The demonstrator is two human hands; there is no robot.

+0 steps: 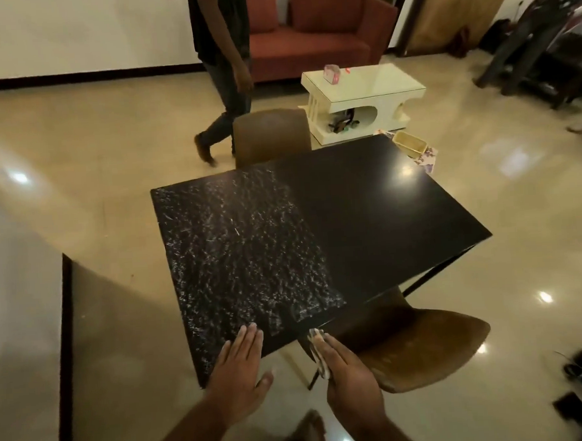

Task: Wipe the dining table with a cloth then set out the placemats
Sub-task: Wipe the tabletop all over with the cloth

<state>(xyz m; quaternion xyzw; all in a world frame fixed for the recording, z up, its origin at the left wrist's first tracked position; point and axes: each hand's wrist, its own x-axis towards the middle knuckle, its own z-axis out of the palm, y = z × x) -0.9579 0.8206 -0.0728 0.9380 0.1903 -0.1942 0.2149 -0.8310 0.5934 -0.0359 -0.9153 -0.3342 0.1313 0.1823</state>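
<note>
Black dining table as landmark, seen from its near end. Left half of the top flecked all over with pale streaks and specks; right half plain, dark and glossy, with a lamp glare toward the far right corner.

Flat left hand at the table's near edge, fingers straight and close together, fingertips resting on the flecked half, palm and thumb hanging off the edge.

At the same near edge, just right of the flecked half: right hand holding the cloth. Fingers fairly straight along the top of it, thumb hidden. Cloth pale, bunched, with a dark pattern, showing along the hand's left side, its upper end about level with the table edge. Cannot tell whether touching the top.

On the table's far right corner: small pale basket on a printed sheet, white with purple marks, overhanging the corner. Cannot tell whether a placemat.

Brown chair tucked partly under the table's near right side, seat sticking out beside the right hand. Second brown chair against the far side.

Beyond the table's far side: person in dark clothes mid-stride on the shiny cream floor; white coffee table with a small pink item on top; red sofa farther back against the wall.
</note>
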